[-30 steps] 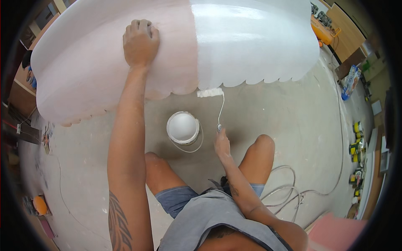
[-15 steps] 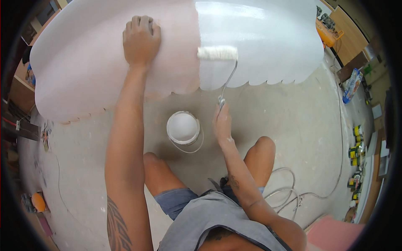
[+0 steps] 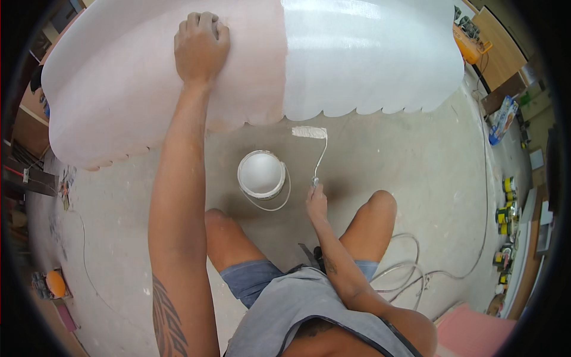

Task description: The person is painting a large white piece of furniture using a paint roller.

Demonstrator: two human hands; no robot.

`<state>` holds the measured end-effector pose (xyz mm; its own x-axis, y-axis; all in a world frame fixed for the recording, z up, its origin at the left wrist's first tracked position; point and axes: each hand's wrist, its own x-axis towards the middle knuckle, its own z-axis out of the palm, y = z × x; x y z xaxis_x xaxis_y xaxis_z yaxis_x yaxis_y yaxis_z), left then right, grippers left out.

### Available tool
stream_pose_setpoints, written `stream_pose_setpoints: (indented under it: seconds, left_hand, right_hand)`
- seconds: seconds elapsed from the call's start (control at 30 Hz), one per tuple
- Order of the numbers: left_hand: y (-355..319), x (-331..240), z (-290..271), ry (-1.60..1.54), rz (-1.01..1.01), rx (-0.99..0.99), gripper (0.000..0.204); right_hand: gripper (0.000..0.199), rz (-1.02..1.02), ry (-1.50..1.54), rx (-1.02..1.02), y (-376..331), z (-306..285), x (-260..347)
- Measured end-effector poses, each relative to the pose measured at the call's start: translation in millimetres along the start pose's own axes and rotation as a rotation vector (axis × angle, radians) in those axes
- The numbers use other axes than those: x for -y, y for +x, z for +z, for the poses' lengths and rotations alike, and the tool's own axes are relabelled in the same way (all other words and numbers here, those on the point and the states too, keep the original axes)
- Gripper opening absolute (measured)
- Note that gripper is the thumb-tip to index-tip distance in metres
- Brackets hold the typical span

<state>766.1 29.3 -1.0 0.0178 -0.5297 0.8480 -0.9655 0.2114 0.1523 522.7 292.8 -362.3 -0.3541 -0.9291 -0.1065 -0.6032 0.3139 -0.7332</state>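
My right hand (image 3: 317,202) is closed round the handle of a paint roller (image 3: 309,132). Its wire frame points away from me, and the white, paint-covered sleeve hangs over the floor, just off the near edge of a large curved panel (image 3: 375,71). The panel's near edge is scalloped; its right part is glossy white, its left part pale pink. Far up on the pink side, my left hand (image 3: 202,50) rests palm down, its fingers bent but holding nothing visible. Between my arms stands a round bucket (image 3: 262,174) of white paint, its handle lowered.
A grey floor (image 3: 428,178) spreads around my knees. A coiled hose (image 3: 410,268) lies by my right leg. Several cans (image 3: 507,214) line the right side. An orange compressor (image 3: 468,47) stands at the far right, a pink piece (image 3: 476,327) at the lower right.
My right hand has drawn the roller back toward me, off the panel's white part and over the floor. My left hand stays on the pink part.
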Motion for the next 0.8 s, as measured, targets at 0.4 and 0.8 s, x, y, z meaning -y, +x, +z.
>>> stream_pose_setpoints:
  seconds: [0.4, 0.8]
  left_hand:
    - [0, -2, -6, 0.01, -0.036, 0.018, 0.021]
    - [4, -6, -7, 0.004, -0.03, 0.024, 0.021]
  right_hand:
    - [0.028, -0.236, 0.132, -0.112, 67, -60, 138]
    - [0.03, -0.291, -0.035, -0.21, 60, -83, 137]
